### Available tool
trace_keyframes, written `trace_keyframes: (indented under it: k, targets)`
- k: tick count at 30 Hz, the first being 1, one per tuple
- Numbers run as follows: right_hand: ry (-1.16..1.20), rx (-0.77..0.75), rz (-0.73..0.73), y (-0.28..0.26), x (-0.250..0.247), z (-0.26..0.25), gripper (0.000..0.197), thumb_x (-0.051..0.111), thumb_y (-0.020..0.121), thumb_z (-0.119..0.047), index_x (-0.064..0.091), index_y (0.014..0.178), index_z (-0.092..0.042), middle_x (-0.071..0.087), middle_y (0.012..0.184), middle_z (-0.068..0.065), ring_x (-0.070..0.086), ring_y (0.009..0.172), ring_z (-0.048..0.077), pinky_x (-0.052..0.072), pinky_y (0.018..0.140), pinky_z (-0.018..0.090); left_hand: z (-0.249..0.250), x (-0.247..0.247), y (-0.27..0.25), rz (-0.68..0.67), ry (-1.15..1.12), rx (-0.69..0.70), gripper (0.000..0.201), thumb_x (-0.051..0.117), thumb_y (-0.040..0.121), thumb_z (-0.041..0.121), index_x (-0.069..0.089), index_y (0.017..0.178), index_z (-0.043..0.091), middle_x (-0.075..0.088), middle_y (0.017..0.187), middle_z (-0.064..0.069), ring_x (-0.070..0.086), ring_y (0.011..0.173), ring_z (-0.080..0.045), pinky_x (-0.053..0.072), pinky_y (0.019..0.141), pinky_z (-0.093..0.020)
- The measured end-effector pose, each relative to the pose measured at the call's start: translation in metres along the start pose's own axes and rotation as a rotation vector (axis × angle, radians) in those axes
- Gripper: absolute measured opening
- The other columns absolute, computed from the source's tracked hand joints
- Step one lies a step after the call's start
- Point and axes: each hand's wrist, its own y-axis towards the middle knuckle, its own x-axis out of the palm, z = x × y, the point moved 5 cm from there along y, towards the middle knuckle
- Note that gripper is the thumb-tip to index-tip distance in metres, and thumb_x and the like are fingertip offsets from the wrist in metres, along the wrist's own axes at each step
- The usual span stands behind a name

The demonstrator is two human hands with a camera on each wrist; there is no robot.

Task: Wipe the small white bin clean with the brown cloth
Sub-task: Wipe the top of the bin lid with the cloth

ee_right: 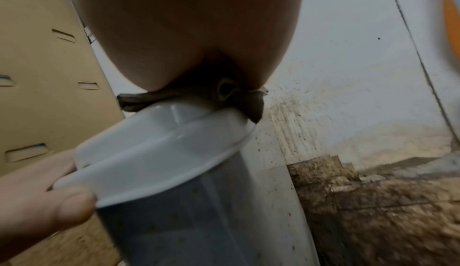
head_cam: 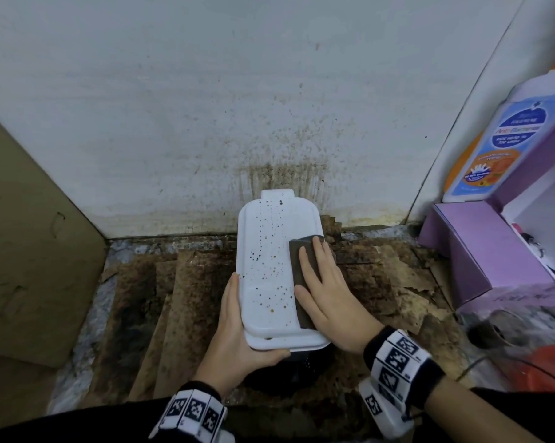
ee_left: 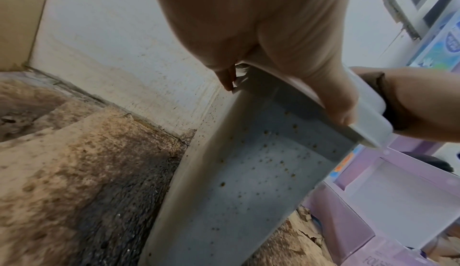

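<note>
Bin lid speckled, left hand gripping its rim, right hand flat on cloth, fingertips perhaps hidden.

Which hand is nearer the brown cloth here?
Right. The right hand presses flat on the brown cloth on the right side of the bin lid; the left hand grips the bin's near left edge, apart from the cloth.
</note>
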Motion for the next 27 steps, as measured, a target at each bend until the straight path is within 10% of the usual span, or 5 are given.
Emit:
trace_keyframes:
  k: [15, 27]
  targets:
    - [-0.118, 0.015, -0.108, 0.136, -0.043, 0.042, 0.066, 0.024, 0.108, -0.043, -0.005, 0.16, -0.013, -0.018, 0.166, 0.012, -0.016, 0.154, 0.026, -0.004, 0.124, 0.038, 0.0, -0.001, 0.002, -0.018, -0.038, -0.013, 0.147, 0.096, 0.053, 0.054, -0.012, 0.153, 0.051, -0.006, 0.161, 0.03, 0.009, 0.151, 0.003, 0.03, 0.12, -0.049]
    - [-0.079, 0.001, 0.035, 0.015, -0.003, 0.009, 0.068, 0.011, 0.105, -0.05, -0.008, 0.159, -0.013, -0.028, 0.164, 0.006, -0.03, 0.15, 0.02, -0.007, 0.125, 0.036, 0.0, 0.002, 0.001, -0.005, -0.055, 0.007, 0.146, 0.097, 0.054, 0.048, -0.009, 0.155, 0.046, 0.0, 0.164, 0.022, 0.011, 0.152, -0.001, 0.03, 0.12, -0.049]
